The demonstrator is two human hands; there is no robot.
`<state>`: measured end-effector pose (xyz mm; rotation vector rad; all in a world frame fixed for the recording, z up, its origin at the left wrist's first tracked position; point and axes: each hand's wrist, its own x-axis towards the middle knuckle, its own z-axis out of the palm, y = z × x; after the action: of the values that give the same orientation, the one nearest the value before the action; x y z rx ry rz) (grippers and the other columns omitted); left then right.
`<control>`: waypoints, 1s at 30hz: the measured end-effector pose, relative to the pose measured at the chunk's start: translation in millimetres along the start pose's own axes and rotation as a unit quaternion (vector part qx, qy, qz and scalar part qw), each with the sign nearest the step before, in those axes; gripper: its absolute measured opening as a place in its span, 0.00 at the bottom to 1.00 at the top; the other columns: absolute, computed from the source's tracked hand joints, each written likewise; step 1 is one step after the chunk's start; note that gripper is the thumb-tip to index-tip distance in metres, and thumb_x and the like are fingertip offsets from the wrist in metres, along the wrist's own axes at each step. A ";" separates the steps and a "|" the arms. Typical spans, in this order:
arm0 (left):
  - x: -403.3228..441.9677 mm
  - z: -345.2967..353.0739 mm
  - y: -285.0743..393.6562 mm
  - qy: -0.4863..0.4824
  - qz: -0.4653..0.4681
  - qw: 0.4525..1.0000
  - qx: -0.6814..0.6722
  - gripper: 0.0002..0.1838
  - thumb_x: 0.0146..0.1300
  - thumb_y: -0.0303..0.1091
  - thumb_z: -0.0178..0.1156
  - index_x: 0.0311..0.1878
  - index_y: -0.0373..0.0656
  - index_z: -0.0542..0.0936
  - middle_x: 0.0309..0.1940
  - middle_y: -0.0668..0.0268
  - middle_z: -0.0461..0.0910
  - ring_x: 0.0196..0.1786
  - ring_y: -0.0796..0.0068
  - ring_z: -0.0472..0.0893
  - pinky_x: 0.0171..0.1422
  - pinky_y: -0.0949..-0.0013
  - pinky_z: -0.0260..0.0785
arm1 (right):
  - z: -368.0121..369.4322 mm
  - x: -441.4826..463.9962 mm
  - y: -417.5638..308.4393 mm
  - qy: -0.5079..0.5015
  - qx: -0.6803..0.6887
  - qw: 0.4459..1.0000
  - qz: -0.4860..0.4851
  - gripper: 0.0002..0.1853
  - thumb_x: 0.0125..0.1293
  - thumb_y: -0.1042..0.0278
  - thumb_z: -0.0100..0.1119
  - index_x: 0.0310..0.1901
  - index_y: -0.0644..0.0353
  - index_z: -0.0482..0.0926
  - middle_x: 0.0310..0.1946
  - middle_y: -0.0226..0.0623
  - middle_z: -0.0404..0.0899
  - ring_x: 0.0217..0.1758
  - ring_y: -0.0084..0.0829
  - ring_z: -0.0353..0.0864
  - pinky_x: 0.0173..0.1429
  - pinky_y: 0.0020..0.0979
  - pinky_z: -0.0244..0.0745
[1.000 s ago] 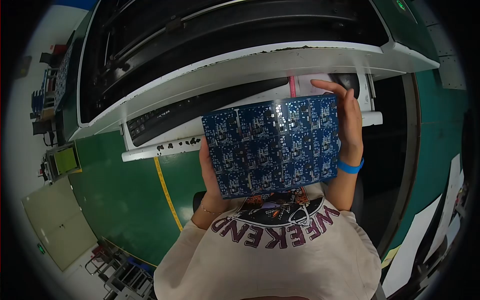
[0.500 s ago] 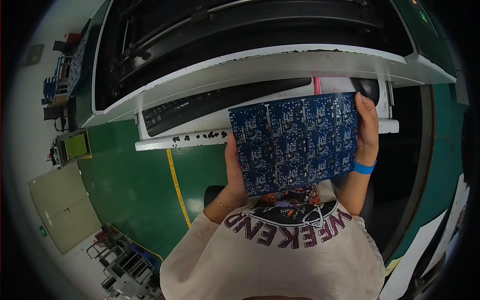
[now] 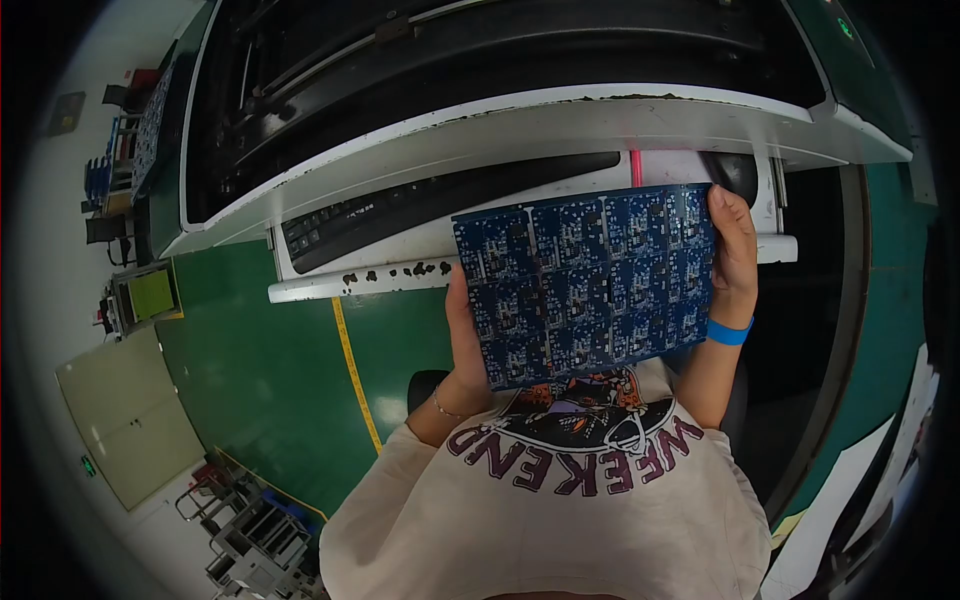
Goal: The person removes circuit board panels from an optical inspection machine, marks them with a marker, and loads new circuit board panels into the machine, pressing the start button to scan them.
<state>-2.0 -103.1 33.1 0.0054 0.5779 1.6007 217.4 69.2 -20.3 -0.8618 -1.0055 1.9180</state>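
A blue circuit board panel (image 3: 590, 285), covered with small components in a repeated pattern, is held up in front of my chest, slightly tilted. Its left edge rests in my left hand (image 3: 468, 335), with the thumb along the edge and the other fingers hidden behind. My right hand (image 3: 735, 245) grips the opposite edge near the upper right corner, thumb at the front. Just beyond the panel are a black keyboard (image 3: 400, 208) and a black mouse (image 3: 735, 178) on a white pull-out tray (image 3: 360, 280).
Above the tray stands a machine with a white front edge (image 3: 500, 112) and a dark interior (image 3: 540, 55). Green floor (image 3: 250, 370) with a yellow line lies at the left. White sheets (image 3: 840, 500) are at the lower right.
Since a second ago, the raised fingers of my right hand have closed onto the panel's right edge. The view has shifted, so the panel appears farther right.
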 end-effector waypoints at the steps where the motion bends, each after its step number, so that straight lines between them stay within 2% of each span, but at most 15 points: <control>1: 0.1 1.1 0.0 -0.003 -0.001 1.000 -0.004 0.30 0.74 0.61 0.40 0.64 0.48 0.73 0.58 0.63 0.78 0.55 0.68 0.81 0.58 0.62 0.77 | -1.2 0.0 0.7 -0.004 0.003 1.000 -0.002 0.17 0.76 0.59 0.51 0.35 0.60 0.82 0.24 0.23 0.82 0.15 0.05 0.64 0.18 0.11 0.54; 14: 0.2 -5.2 -0.3 0.040 0.019 0.997 0.065 0.30 0.74 0.61 0.40 0.66 0.49 0.72 0.58 0.63 0.78 0.55 0.67 0.81 0.57 0.61 0.78 | 0.2 0.8 0.4 -0.014 -0.004 1.000 -0.003 0.17 0.76 0.59 0.51 0.30 0.57 0.79 0.19 0.17 0.75 0.14 0.04 0.59 0.17 0.12 0.49; 19: 3.1 1.8 -1.9 -0.027 0.020 0.999 -0.018 0.29 0.75 0.59 0.39 0.65 0.48 0.73 0.58 0.62 0.79 0.55 0.68 0.81 0.58 0.62 0.78 | -1.1 -0.4 2.4 -0.012 0.003 1.000 -0.001 0.18 0.77 0.58 0.51 0.30 0.58 0.79 0.19 0.18 0.76 0.14 0.04 0.59 0.17 0.12 0.49; 23: 5.6 3.9 1.8 -0.061 0.004 0.998 -0.019 0.29 0.76 0.58 0.38 0.64 0.47 0.73 0.58 0.62 0.79 0.55 0.68 0.81 0.59 0.62 0.77 | 6.6 0.4 -4.9 -0.009 -0.014 1.000 0.002 0.18 0.77 0.57 0.50 0.33 0.61 0.81 0.22 0.21 0.80 0.14 0.04 0.60 0.17 0.12 0.50; 25: 5.9 3.9 5.7 -0.042 -0.008 0.999 0.027 0.29 0.76 0.58 0.37 0.64 0.47 0.73 0.58 0.63 0.79 0.55 0.69 0.81 0.60 0.63 0.76 | 3.7 1.6 -3.1 -0.015 -0.008 1.000 0.002 0.19 0.77 0.57 0.50 0.35 0.63 0.82 0.24 0.24 0.82 0.15 0.05 0.63 0.19 0.11 0.54; 26: 4.5 9.9 3.9 0.060 -0.005 0.986 0.153 0.35 0.73 0.65 0.37 0.62 0.44 0.74 0.54 0.63 0.80 0.52 0.72 0.82 0.56 0.66 0.78 | 4.5 1.5 -4.3 -0.016 -0.007 1.000 -0.002 0.19 0.77 0.57 0.50 0.35 0.63 0.81 0.24 0.25 0.82 0.16 0.05 0.65 0.19 0.11 0.55; 27: 5.1 10.6 5.0 0.054 0.002 0.987 0.152 0.35 0.73 0.65 0.37 0.62 0.44 0.74 0.54 0.63 0.80 0.52 0.72 0.82 0.56 0.66 0.78 | 3.4 1.3 -5.9 -0.027 0.007 1.000 -0.002 0.18 0.77 0.58 0.50 0.36 0.64 0.81 0.28 0.30 0.84 0.21 0.10 0.76 0.24 0.13 0.68; 30: 7.8 13.1 9.4 0.051 -0.024 0.982 0.183 0.36 0.73 0.66 0.37 0.63 0.43 0.73 0.54 0.62 0.80 0.52 0.74 0.82 0.55 0.67 0.78 | 1.2 -2.8 -2.9 -0.034 0.079 0.996 -0.034 0.17 0.76 0.58 0.50 0.40 0.66 0.80 0.37 0.40 0.86 0.36 0.25 0.86 0.42 0.25 0.83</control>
<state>-7.3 -91.0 45.3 0.1826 0.9391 1.4350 218.6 67.5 -16.7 -0.6691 -0.8973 1.9507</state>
